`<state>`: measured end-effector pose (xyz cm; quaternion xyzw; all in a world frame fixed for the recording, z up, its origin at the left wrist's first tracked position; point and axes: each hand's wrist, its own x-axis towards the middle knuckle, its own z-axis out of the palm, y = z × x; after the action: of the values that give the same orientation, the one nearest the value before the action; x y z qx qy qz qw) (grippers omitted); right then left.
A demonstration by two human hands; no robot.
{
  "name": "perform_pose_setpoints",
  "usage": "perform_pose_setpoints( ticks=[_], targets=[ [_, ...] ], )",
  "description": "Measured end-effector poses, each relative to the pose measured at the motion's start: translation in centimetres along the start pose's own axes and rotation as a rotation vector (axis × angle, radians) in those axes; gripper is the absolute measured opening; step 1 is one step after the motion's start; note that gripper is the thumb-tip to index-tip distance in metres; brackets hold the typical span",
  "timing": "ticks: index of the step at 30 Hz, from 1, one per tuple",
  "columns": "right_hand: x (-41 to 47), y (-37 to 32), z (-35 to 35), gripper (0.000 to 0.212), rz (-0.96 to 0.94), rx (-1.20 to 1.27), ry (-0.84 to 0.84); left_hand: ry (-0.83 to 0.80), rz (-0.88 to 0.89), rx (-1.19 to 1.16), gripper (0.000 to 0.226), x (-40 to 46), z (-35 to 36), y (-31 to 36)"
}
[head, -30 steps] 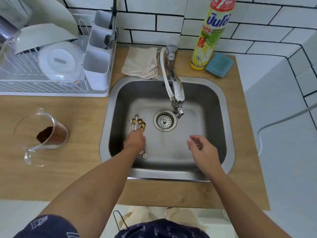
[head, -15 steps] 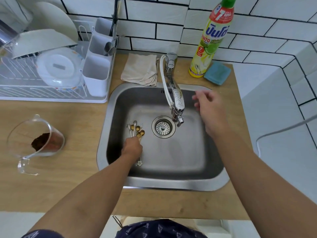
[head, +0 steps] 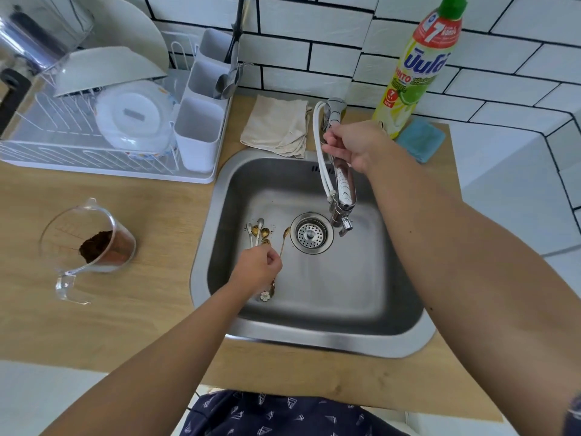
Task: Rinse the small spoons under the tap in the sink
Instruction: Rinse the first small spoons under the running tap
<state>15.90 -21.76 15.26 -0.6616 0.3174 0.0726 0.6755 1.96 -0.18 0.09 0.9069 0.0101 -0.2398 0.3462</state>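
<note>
Left hand [head: 257,268] pinches small spoons [head: 260,234]; right hand [head: 355,144] grips tap [head: 341,187]; bottle [head: 415,67] reads "7".

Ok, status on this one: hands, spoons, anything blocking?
Left hand grips the small spoons on the sink floor. Right hand on the tap. No water visible. Nothing blocking.

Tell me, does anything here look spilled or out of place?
Only small things: dark specks dot the sink floor beside the small spoons, and the beige cloth lies rumpled with a corner overhanging the sink's rim. No water shows at the tap yet.
</note>
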Motion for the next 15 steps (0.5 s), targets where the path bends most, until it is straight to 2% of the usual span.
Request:
perform_pose_setpoints(
  ticks=[4,15],
  targets=[
    [-0.04,-0.22,0.46,0.016,-0.003,0.004,0.044,-0.015,0.020,0.010,0.010,0.00,-0.18,-0.05],
    [0.07,-0.07,0.34,0.019,-0.029,0.044,0.030,-0.050,0.042,0.039,0.008,-0.09,-0.04,0.53]
  ],
)
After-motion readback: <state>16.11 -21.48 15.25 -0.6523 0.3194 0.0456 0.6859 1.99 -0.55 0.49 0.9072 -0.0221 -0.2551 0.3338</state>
